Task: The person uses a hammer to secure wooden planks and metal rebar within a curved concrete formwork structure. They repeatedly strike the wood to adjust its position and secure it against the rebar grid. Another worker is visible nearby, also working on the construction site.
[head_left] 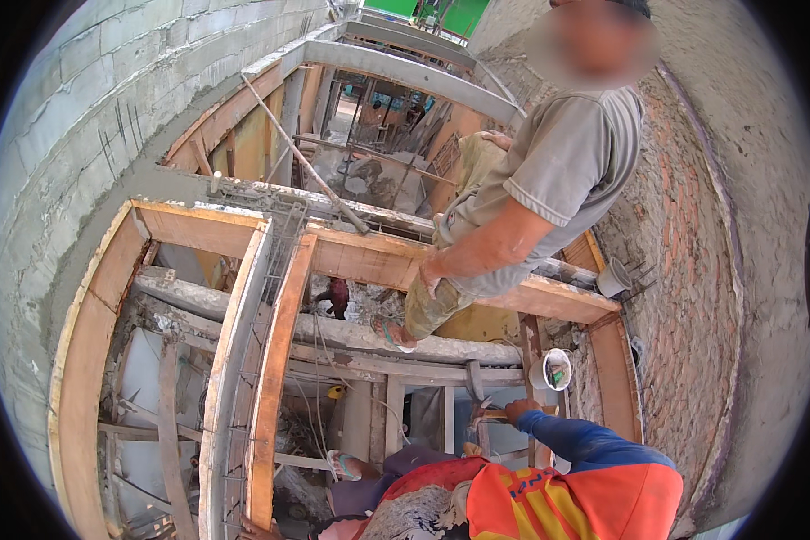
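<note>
My right hand (519,411) is closed around the wooden handle of a hammer (477,382). Its dark metal head lies left of my fist, above the gap between the beams. At the lower edge my left hand (258,529) shows only in part, seemingly gripping the edge of a wooden formwork board (279,387). Just above my right hand is a white bucket (551,370) with a green-handled tool and other small things inside. One of my feet (351,466), in a sandal, is low in the frame.
A co-worker in a grey shirt (567,162) is on the beams ahead, one hand on a thigh. Formwork with rebar (234,360) frames deep openings. A long pole (301,153) leans across. A grey bucket (614,279) stands by the brick wall (684,243); a block wall (72,117) rises left.
</note>
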`<act>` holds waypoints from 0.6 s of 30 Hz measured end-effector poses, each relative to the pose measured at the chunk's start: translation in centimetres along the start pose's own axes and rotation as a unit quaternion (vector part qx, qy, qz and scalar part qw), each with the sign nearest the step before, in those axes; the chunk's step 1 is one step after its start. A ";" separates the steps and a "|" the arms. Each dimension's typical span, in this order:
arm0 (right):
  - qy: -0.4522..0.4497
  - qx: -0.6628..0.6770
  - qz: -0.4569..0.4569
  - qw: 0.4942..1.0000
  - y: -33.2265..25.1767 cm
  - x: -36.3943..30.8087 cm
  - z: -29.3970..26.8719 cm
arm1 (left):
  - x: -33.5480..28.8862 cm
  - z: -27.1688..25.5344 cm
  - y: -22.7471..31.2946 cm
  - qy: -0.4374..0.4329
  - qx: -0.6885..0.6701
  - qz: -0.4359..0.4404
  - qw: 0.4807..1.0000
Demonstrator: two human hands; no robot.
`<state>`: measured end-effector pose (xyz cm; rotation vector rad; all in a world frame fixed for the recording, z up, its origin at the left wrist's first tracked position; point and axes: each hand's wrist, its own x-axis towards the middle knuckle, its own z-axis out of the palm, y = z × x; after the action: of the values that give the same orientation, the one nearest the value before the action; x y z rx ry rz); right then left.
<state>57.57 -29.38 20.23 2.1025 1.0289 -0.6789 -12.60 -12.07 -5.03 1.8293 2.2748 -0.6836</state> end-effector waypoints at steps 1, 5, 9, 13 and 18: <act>0.015 -0.014 -0.021 1.000 -0.4 -0.6 -0.5 | 0.3 0.3 0.1 0.009 0.012 -0.002 1.000; 0.052 0.003 -0.127 0.991 -6.6 0.3 -1.3 | 0.0 0.9 0.8 0.003 0.012 0.001 1.000; 0.058 0.052 -0.221 0.972 -14.5 1.0 -5.4 | 0.3 1.2 0.7 -0.008 0.074 0.029 0.997; 0.045 0.065 -0.233 0.969 -15.4 -0.2 -8.0 | 1.1 2.3 0.8 -0.038 -0.038 -0.024 0.998; 0.062 0.050 -0.176 0.981 -9.6 1.3 -3.2 | 0.3 0.3 1.1 -0.051 -0.086 -0.046 0.994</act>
<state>50.82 -22.01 17.99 2.0886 1.4876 -0.7896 -11.65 -11.70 -5.67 1.5860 2.2847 -0.5609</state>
